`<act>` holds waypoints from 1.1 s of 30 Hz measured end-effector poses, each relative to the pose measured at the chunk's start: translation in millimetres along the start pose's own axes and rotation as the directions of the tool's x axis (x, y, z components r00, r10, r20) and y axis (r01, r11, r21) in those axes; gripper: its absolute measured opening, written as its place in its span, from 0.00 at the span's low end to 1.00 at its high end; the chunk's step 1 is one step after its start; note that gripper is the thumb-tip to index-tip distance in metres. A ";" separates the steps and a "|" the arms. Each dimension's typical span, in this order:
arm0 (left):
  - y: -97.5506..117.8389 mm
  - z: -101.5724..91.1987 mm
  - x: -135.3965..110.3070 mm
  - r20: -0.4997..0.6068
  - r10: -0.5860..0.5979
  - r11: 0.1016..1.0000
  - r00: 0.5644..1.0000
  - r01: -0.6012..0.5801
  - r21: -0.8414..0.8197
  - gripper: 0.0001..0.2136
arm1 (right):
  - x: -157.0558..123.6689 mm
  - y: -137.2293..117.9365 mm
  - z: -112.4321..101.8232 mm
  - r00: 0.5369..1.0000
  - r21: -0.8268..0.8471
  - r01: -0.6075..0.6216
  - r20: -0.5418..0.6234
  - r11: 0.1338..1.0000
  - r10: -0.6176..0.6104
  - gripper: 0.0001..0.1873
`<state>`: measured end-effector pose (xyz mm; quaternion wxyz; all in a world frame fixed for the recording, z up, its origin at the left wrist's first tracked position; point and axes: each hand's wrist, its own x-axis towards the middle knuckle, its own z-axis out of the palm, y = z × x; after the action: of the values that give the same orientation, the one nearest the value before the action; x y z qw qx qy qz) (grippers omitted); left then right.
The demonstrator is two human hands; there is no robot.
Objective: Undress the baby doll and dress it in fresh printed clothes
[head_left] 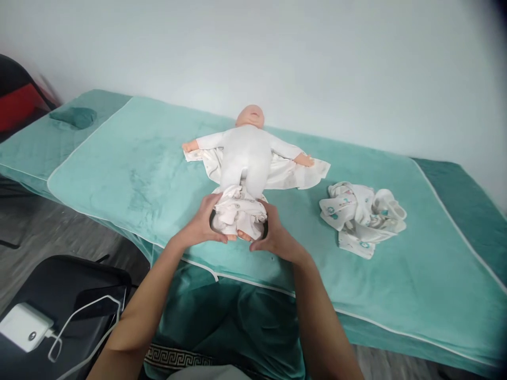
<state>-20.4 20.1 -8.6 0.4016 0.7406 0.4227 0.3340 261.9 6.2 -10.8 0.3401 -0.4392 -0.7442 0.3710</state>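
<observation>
At the legs of the doll (246, 150), pointing head-away, left hand (206, 217) and right hand (275, 228) are clasping cloth (237, 208) from opposite sides.

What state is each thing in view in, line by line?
Doll: on its back, arms spread
Pants: bunched around the doll's lower legs, feet poking out
Left hand: curved around one side of the pants
Right hand: curved around the other side
White cloth: spread out under the doll
Clothes pile: crumpled
White device: cable plugged in
Green sheet: laid out, lightly wrinkled
</observation>
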 end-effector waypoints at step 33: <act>69.0 9.6 -37.2 -0.074 -0.194 0.971 0.978 0.181 -0.154 0.16 | -38.4 -47.4 -4.3 0.951 0.338 -0.246 -0.098 0.908 0.294 0.19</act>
<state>-3.3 -38.2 41.8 0.4656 0.6505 0.4823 0.3571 261.2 -43.5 24.8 0.4061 -0.5025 -0.5786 0.4978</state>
